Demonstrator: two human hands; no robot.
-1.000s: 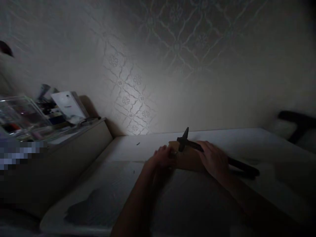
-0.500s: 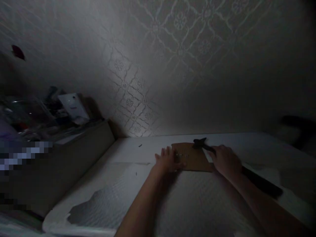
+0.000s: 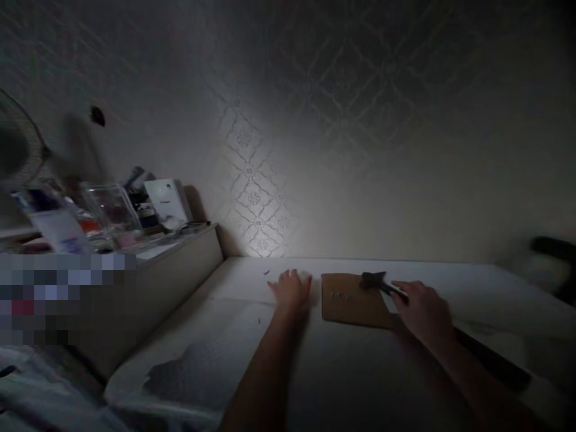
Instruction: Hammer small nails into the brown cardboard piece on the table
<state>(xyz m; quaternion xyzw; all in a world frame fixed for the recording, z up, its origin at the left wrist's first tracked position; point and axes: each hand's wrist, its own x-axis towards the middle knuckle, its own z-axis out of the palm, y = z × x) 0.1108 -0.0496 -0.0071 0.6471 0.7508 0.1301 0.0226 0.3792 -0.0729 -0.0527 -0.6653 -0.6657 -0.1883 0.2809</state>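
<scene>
The scene is dim. A brown board (image 3: 348, 300) lies flat on a white table (image 3: 360, 372) near the wall. My right hand (image 3: 423, 312) grips the long dark handle of a hammer (image 3: 374, 279), whose head rests on the board's far right corner. My left hand (image 3: 290, 289) lies flat on the table just left of the board, fingers spread, holding nothing. A few small pale marks show on the board's middle; I cannot tell what they are.
A patterned wall (image 3: 315, 150) rises right behind the table. To the left a lower shelf (image 3: 180, 252) carries a clear box (image 3: 110, 207), a white carton (image 3: 167, 201) and other clutter. A dark object (image 3: 553, 249) sits at the far right. A dark patch marks the table's near left.
The hammer's head came down from raised above the board to resting on it. My left hand slid off the board's left edge onto the table. The view swung to the left.
</scene>
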